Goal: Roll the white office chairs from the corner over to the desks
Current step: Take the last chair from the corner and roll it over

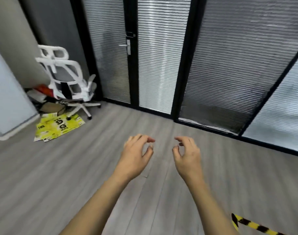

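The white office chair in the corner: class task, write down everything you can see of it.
The white office chair stands upright in the far left corner of the room. It has a white plastic-looking frame with an open headrest, grey mesh panels, a raised armrest and a white star base on dark castors. A heap of bags and cardboard crowds its left side; one castor rests on the edge of yellow printed sheets.

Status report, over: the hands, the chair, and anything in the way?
Left hand and right hand empty, fingers loosely curled. Chair in corner, untouched. Yellow papers and clutter at its base.
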The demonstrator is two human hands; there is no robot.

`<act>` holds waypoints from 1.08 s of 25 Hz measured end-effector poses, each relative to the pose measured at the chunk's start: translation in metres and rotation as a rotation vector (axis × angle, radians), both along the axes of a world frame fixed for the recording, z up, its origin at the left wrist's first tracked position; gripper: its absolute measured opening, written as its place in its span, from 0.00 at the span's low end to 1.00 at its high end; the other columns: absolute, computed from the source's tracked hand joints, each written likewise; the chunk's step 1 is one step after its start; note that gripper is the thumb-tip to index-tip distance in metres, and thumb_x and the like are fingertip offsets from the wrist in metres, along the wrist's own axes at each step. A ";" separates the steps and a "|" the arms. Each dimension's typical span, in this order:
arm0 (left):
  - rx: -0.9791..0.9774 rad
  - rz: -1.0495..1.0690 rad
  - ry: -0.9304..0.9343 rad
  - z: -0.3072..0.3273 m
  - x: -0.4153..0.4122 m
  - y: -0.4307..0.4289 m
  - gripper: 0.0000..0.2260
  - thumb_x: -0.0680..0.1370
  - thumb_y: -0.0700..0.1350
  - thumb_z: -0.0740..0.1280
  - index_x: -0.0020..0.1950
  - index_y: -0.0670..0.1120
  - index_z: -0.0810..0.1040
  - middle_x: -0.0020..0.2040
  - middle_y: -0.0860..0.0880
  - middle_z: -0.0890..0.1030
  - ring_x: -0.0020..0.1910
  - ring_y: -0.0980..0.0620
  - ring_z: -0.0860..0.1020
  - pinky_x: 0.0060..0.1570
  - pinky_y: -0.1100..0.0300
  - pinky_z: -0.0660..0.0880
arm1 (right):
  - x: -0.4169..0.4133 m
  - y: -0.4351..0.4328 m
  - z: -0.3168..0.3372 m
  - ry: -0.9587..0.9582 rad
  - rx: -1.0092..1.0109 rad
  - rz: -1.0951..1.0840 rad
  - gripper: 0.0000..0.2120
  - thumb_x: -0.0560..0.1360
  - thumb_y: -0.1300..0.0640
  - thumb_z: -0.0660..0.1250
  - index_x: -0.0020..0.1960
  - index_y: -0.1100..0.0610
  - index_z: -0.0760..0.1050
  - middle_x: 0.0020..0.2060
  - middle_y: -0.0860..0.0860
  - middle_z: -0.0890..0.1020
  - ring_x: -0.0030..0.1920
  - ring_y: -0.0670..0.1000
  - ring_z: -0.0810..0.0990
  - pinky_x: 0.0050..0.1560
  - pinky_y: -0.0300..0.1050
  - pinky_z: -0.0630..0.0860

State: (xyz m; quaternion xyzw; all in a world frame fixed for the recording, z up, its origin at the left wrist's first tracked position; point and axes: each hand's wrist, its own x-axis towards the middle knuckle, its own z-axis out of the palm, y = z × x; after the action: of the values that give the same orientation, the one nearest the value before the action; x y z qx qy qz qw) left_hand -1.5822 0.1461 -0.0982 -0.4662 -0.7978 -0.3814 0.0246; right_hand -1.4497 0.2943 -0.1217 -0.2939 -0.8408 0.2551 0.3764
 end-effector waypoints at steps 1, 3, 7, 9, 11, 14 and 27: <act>0.003 0.038 -0.004 -0.002 -0.035 -0.011 0.11 0.78 0.53 0.59 0.57 0.55 0.77 0.54 0.58 0.78 0.54 0.53 0.73 0.58 0.54 0.69 | -0.038 -0.005 0.000 -0.005 -0.013 0.042 0.11 0.76 0.60 0.67 0.58 0.51 0.77 0.51 0.44 0.78 0.50 0.48 0.79 0.55 0.51 0.75; 0.000 0.112 -0.020 -0.010 -0.110 -0.029 0.10 0.78 0.53 0.59 0.56 0.55 0.77 0.54 0.58 0.78 0.54 0.53 0.74 0.57 0.54 0.69 | -0.122 -0.010 -0.004 -0.026 -0.050 0.119 0.11 0.77 0.57 0.66 0.59 0.50 0.77 0.51 0.41 0.76 0.51 0.46 0.78 0.56 0.50 0.75; -0.034 0.213 -0.026 -0.030 -0.262 -0.046 0.12 0.78 0.55 0.57 0.55 0.56 0.76 0.54 0.59 0.78 0.54 0.52 0.75 0.56 0.53 0.70 | -0.295 -0.006 -0.020 -0.032 -0.085 0.223 0.11 0.78 0.55 0.64 0.59 0.47 0.76 0.51 0.41 0.76 0.53 0.44 0.78 0.56 0.48 0.75; -0.072 0.270 -0.035 -0.033 -0.340 -0.051 0.13 0.78 0.56 0.56 0.56 0.56 0.77 0.54 0.58 0.78 0.54 0.52 0.74 0.56 0.54 0.70 | -0.387 -0.003 -0.024 -0.025 -0.132 0.257 0.11 0.78 0.55 0.64 0.59 0.47 0.77 0.50 0.42 0.76 0.52 0.45 0.78 0.54 0.45 0.75; -0.098 0.329 -0.050 -0.028 -0.416 -0.057 0.12 0.79 0.55 0.57 0.56 0.56 0.77 0.54 0.58 0.78 0.55 0.53 0.74 0.57 0.53 0.70 | -0.477 -0.005 -0.023 -0.027 -0.166 0.317 0.11 0.77 0.56 0.65 0.58 0.47 0.77 0.50 0.42 0.77 0.53 0.47 0.78 0.52 0.43 0.74; -0.109 0.403 -0.059 -0.022 -0.529 -0.075 0.09 0.80 0.53 0.59 0.56 0.57 0.76 0.54 0.59 0.78 0.56 0.53 0.74 0.58 0.52 0.70 | -0.614 -0.014 -0.012 -0.035 -0.179 0.414 0.11 0.77 0.56 0.65 0.58 0.46 0.77 0.51 0.43 0.78 0.52 0.47 0.79 0.52 0.46 0.75; -0.075 0.559 -0.078 -0.036 -1.039 -0.151 0.09 0.78 0.54 0.59 0.53 0.57 0.77 0.53 0.60 0.79 0.54 0.53 0.74 0.56 0.55 0.69 | -1.153 -0.059 -0.008 -0.044 -0.117 0.549 0.09 0.77 0.58 0.66 0.55 0.46 0.77 0.49 0.42 0.77 0.49 0.45 0.79 0.53 0.54 0.77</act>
State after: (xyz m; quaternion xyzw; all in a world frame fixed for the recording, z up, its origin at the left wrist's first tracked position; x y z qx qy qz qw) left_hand -2.6214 -0.0048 -0.1347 -0.2136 -0.9094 -0.3475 0.0809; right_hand -2.6030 0.2351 -0.1301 -0.0821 -0.8808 0.3892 0.2570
